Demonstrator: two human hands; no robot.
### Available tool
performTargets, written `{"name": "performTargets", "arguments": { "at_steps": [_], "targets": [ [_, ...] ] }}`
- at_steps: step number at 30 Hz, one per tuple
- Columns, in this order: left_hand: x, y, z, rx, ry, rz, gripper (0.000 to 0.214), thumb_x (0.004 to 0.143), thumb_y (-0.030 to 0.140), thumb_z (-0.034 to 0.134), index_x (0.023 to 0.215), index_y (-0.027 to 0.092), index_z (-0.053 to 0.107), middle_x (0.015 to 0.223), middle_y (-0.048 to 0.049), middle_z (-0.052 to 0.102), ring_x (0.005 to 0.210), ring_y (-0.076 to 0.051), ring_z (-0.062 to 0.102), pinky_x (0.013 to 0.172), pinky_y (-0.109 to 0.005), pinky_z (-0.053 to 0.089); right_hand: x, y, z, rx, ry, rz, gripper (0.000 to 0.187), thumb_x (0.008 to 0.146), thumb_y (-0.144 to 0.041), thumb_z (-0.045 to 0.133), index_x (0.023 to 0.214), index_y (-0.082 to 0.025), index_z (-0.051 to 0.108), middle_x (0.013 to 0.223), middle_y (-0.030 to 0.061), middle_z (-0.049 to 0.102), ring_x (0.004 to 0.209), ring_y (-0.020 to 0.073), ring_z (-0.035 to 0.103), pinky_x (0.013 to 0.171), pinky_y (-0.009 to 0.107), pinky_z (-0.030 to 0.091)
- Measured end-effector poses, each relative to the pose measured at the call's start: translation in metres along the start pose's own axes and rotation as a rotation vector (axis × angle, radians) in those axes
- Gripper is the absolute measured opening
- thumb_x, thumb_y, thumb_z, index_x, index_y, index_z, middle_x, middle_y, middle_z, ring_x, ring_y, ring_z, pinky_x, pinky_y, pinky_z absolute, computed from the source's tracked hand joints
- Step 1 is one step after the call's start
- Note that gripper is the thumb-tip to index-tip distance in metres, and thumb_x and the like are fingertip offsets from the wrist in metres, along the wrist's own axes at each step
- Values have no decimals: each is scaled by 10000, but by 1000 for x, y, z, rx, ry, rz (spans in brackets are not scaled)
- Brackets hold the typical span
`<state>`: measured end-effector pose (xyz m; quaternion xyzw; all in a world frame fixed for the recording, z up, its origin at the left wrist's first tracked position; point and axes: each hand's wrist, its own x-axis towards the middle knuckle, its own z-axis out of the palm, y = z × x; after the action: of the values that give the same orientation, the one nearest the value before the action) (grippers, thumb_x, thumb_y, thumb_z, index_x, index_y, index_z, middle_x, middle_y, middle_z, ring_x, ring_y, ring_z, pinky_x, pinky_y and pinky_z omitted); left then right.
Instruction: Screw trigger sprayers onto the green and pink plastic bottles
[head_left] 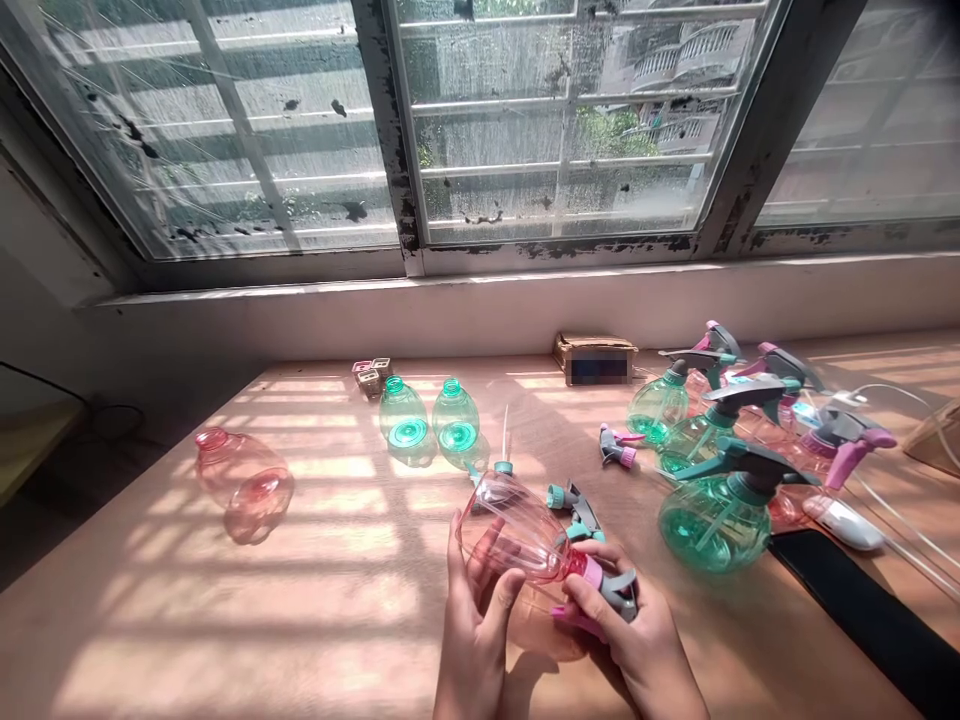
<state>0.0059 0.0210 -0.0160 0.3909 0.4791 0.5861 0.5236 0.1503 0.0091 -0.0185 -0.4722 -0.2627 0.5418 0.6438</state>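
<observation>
Pink bottle tipped sideways, left hand wrapped round its body, right hand gripping the sprayer at its neck.

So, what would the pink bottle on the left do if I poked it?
The pink bottle would probably feel light and slide easily, since it looks thin and empty. Its rounded sides could let it roll if it tipped.

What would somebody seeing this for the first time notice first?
Most likely the pink bottle tilted in the foreground, the left hand on its body and the right hand at its spray head. Next, perhaps, the green and pink spray bottles crowding the table's right side, then the large window spanning the top.
</observation>
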Motion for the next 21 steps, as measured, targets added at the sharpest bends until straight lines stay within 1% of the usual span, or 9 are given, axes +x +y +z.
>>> {"name": "performTargets", "arguments": {
  "at_steps": [3,5,6,8,10,12,14,18,21],
  "targets": [
    [1,-5,-2,50,-28,20,1071,887,595,715,1691,289,77,1583,-195,544,1416,-346,594,1152,-429,517,0,-4,-1,-27,2,17,510,615,-510,995,931,-181,766,724,-3,708,613,181,661,583,288,637],
    [0,-6,-2,80,-51,32,1104,890,624,697,1689,301,6,1567,-201,549,1414,-342,596,1173,-454,492,0,-4,-1,-27,0,11,506,614,-503,999,927,-180,767,730,-7,704,616,176,658,594,289,642],
    [0,-5,-2,83,-53,36,1097,895,633,685,1685,306,0,1579,-200,532,1428,-339,581,1190,-461,471,0,-3,0,-18,-1,6,501,617,-494,1001,933,-183,768,759,-2,715,629,172,659,600,284,645],
    [-2,-3,0,60,-28,35,1043,908,639,664,1676,305,42,1624,-195,473,1468,-332,536,1214,-455,437,0,0,2,5,-7,-2,495,621,-473,1005,949,-186,771,836,13,740,659,164,662,612,272,649],
    [-3,0,1,35,18,28,976,919,624,661,1659,292,118,1642,-192,444,1496,-329,497,1213,-435,433,-1,3,3,7,-25,-12,484,634,-455,1004,962,-182,775,878,30,753,672,157,661,612,254,643],
    [-3,2,2,26,51,24,943,920,609,671,1645,278,167,1624,-192,461,1494,-331,494,1204,-422,440,-1,5,4,-11,-44,-18,473,639,-441,1005,961,-180,779,885,39,758,676,154,661,604,235,633],
    [-1,1,2,16,62,15,946,916,605,681,1645,274,177,1611,-186,479,1481,-328,510,1196,-413,446,-1,5,4,-9,-50,-9,470,634,-437,1008,958,-184,780,859,30,750,663,149,653,595,227,627],
    [1,-1,-2,-5,16,-6,996,900,591,711,1670,301,150,1638,-172,475,1467,-319,533,1177,-393,472,-1,1,3,34,-18,13,494,602,-456,1020,934,-191,766,796,-5,704,639,141,633,580,243,633],
    [1,1,-2,24,-46,-27,1005,913,542,713,1687,276,129,1621,-182,503,1455,-324,551,1174,-390,484,-1,-3,3,44,1,33,512,601,-474,1018,927,-186,748,747,-19,679,608,142,630,555,251,630]
  ]
}}
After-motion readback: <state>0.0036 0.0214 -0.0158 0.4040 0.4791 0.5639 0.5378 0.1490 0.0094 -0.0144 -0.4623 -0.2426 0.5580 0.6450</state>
